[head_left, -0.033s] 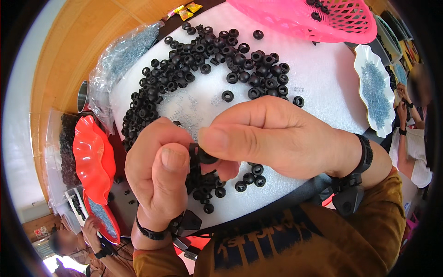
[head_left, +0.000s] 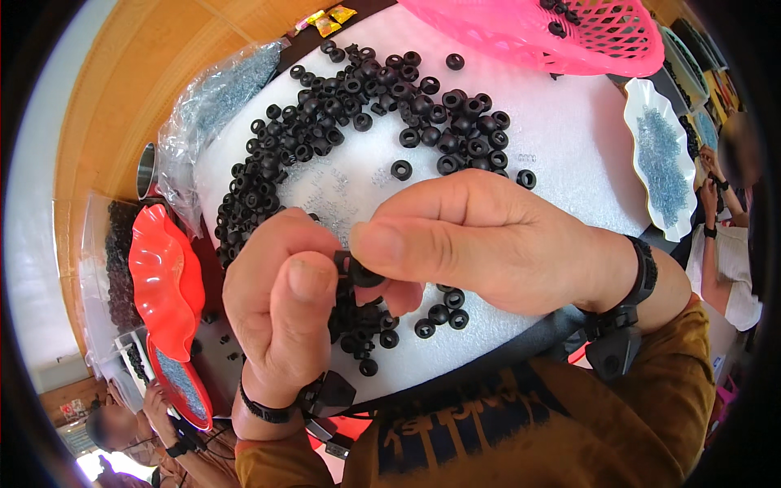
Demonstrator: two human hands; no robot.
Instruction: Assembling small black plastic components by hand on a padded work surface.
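In front of me my left hand (head_left: 281, 293) and my right hand (head_left: 480, 244) meet over the near part of the table. Between them is a small black cord lock piece (head_left: 364, 276), gripped by the right thumb and fingers. My left fingers are closed round its left side, where another black part (head_left: 342, 262) shows; whether the two are joined is hidden. Many round black cord lock pieces (head_left: 325, 106) with holes curve in a heap behind and left of my hands. More cord lock pieces (head_left: 358, 329) lie below them. Tiny metal springs (head_left: 329, 191) are scattered inside the curve.
A pink basket (head_left: 521, 49) stands at the far edge. At the right is a white wavy dish (head_left: 687, 183) of springs. A red wavy dish (head_left: 167, 276) and a clear bag (head_left: 215, 102) of springs lie left. Other people work at both sides.
My left hand has shifted very slightly to the right. The black piece stays between both hands.
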